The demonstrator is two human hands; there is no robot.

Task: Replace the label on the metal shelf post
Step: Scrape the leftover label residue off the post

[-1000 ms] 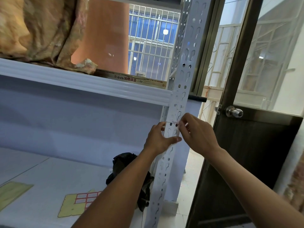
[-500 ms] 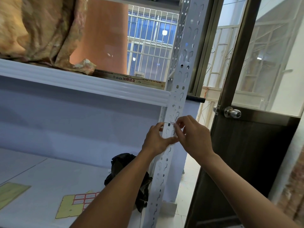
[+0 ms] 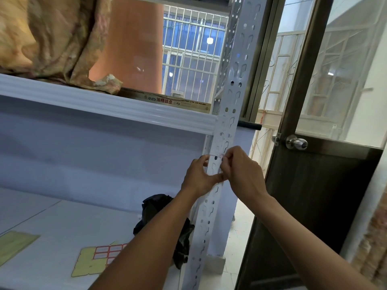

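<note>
On post (image 3: 232,97) | label (image 3: 216,156) pinched in right hand (image 3: 243,172) grip | left hand (image 3: 198,174) grasps post

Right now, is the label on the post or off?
Partly on: the label lies across the post, right hand pinching its edge; fully stuck, cannot tell.

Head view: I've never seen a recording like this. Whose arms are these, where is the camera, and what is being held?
No machine here: a person wears one camera on the head, looking down at both bare hands. The left hand grips the metal post; the right hand pinches what looks like a small label on it, too small to read. On the lower shelf lie a sticker sheet and a black bag.
</note>
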